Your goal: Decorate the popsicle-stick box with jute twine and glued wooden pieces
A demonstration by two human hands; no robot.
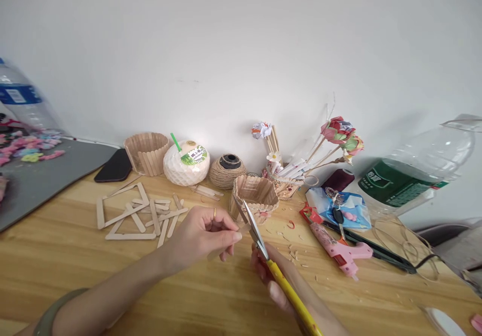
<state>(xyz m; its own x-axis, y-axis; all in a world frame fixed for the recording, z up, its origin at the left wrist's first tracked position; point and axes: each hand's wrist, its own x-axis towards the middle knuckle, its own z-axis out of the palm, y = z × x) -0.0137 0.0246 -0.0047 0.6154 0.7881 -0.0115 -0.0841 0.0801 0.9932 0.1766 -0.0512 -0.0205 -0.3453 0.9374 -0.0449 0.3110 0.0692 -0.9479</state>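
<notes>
Left hand (205, 235) pinching a flat pale wooden craft stick (241, 229) between thumb and fingertips, fingers curled narrow, gold ring on one finger. Stick held level above the light wooden tabletop (75, 255), free end poking right toward the blades, probably so the cut end stays unsupported and drops clear.

Right hand (274, 281) wrapped tight round yellow-handled steel scissors (259, 240), fingers closed on the handles. Blades parted, tips pointing up and away, stick end sitting right at the blade mouth. Whether metal already touches wood: cannot tell.

Small wood chips (293, 255) scattered on the table just right of the blades, consistent with trimming done over this spot.

Hexagonal basket of upright craft sticks (254, 195) just behind the scissors, near enough to test-fit pieces. Loose craft sticks and glued stick frames (131, 213) laid flat to the left, near the left hand as stock.

Pink hot-glue gun (339, 250) lying on its side to the right, nozzle toward the near edge, black cord trailing off right. Parked away from the cutting zone.

Along the back wall: round stick-built cup (146, 152), white coconut drink with green straw (186, 165), jute-wrapped pot (227, 171), paper flowers on skewers (341, 132). Clear plastic bottle with green label (414, 173) lying on its side far right.
</notes>
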